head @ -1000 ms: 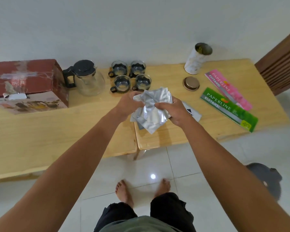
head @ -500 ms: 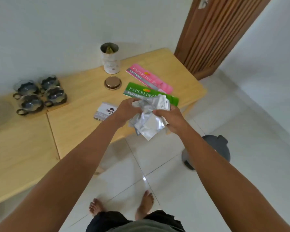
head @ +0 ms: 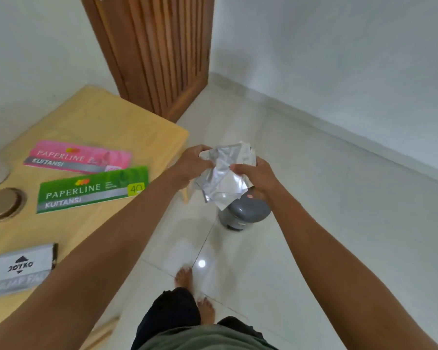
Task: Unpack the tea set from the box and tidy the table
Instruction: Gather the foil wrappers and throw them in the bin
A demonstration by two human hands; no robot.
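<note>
On the left is a wooden table (head: pixel 91 122). A white box (head: pixel 18 270) lies near its front edge, and a round gold lid (head: pixel 3 203) sits farther back. Beside the lid lie a green pad (head: pixel 91 189) and a pink pad (head: pixel 77 156). Past the table's corner, the left hand (head: pixel 191 162) and the right hand (head: pixel 257 176) hold a crumpled silver wrapper (head: pixel 224 176) in the air, fingers curled tight on it. Right under the wrapper, a grey bin (head: pixel 244 213) stands on the white floor (head: pixel 339 223).
</note>
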